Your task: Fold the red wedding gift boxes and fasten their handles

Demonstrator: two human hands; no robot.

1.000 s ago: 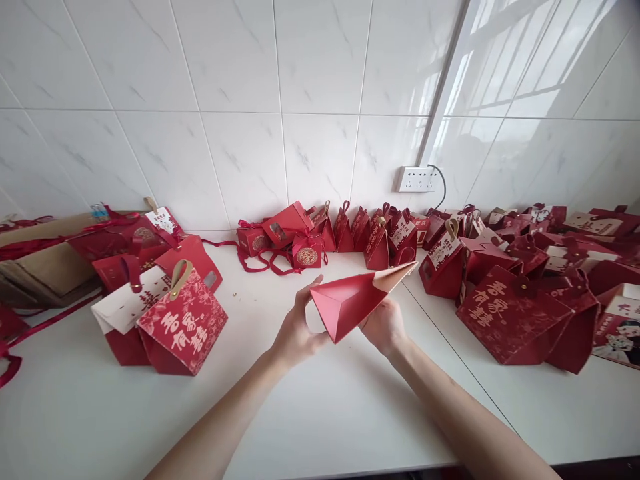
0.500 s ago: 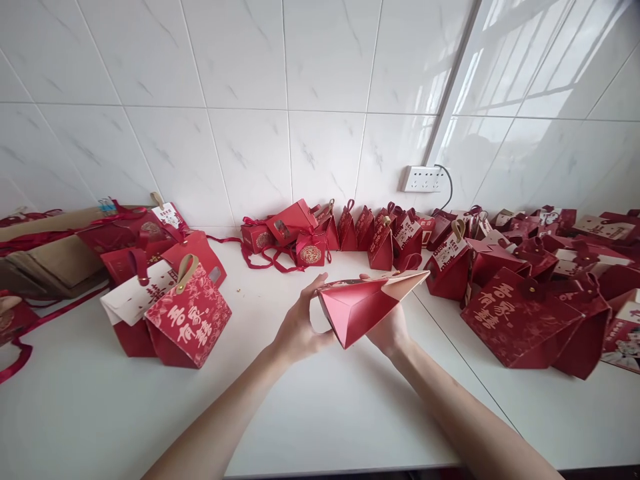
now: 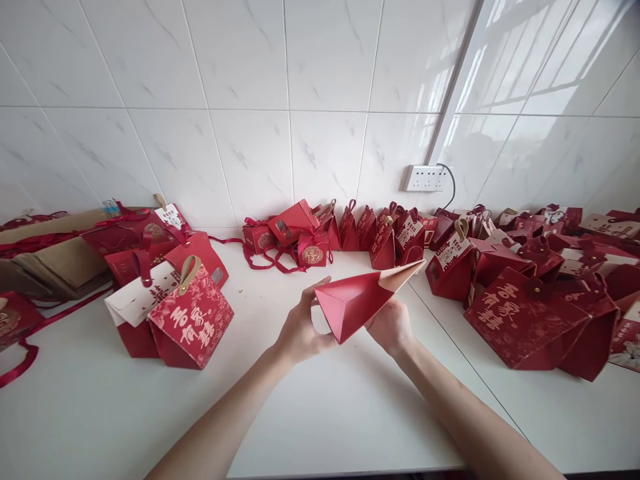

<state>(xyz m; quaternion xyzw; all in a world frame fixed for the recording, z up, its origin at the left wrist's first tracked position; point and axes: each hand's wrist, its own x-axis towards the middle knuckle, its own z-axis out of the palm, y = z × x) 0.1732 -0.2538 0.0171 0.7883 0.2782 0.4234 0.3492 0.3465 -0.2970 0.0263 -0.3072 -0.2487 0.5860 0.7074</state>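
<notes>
Between my hands, above the white table, is a red paper gift box tilted so that its pink-red inside faces me. A cream flap sticks out at its upper right. My left hand grips the box's left side, thumb near the lower corner and fingers behind. My right hand holds it from the right and underneath; some of its fingers are hidden behind the box.
At left stand a red box with gold lettering and a white-flapped box. More red boxes crowd the right, including a large lettered one. Smaller boxes line the tiled wall below a power socket. Red ribbon lies nearby.
The box in my hands has tipped a little, showing more of its inside. My right hand now shows more plainly at its lower right. The view has shifted slightly.
</notes>
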